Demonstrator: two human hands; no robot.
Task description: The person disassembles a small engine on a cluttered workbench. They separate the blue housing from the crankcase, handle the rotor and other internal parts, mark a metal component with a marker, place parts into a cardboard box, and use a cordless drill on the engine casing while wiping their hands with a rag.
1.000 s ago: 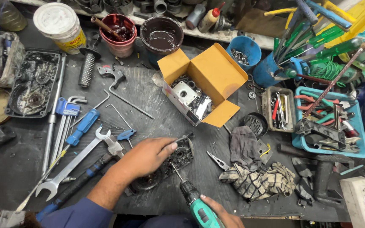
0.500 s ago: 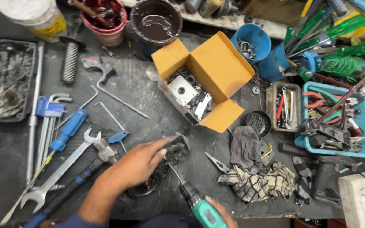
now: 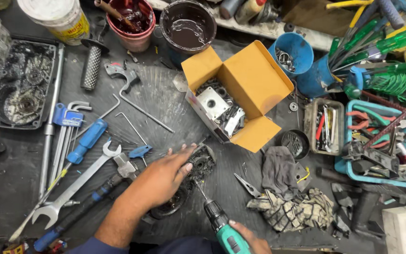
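Left hand: the left hand (image 3: 163, 176) lay palm down, fingers spread nearly flat, pressing on the black greasy mechanical part (image 3: 198, 164); it gripped nothing, only held the part in place.
Right hand: the right hand (image 3: 247, 240), at the bottom edge and partly cut off, was closed around the grip of the green power drill (image 3: 224, 230).
Drill position: the drill pointed up and to the left, and its bit (image 3: 200, 189) met the lower edge of the black part just beside the left fingertips.
Workpiece location: the black part sat on the dark desk (image 3: 175, 103) near the bottom centre, just below and left of the orange cardboard box (image 3: 250, 84).
Box contents: the box stood open, flaps raised, and held metal plates and small fittings.
Left of the hand: an open-ended spanner (image 3: 74, 186), a blue-handled screwdriver (image 3: 85, 141) and a set of hex keys in a blue holder (image 3: 66, 117) lay on the desk, apart from the hand.
Right of the drill: a pair of pliers (image 3: 247, 186) lay beside a grey rag (image 3: 278, 171) and a patterned cloth (image 3: 292, 209).
Far edge: a red tub (image 3: 132, 21) and a dark tub of liquid (image 3: 188, 26) stood side by side.
Right side: a blue cup (image 3: 294, 51) held small metal pieces, and a blue tray (image 3: 381, 146) held pliers and cutters.
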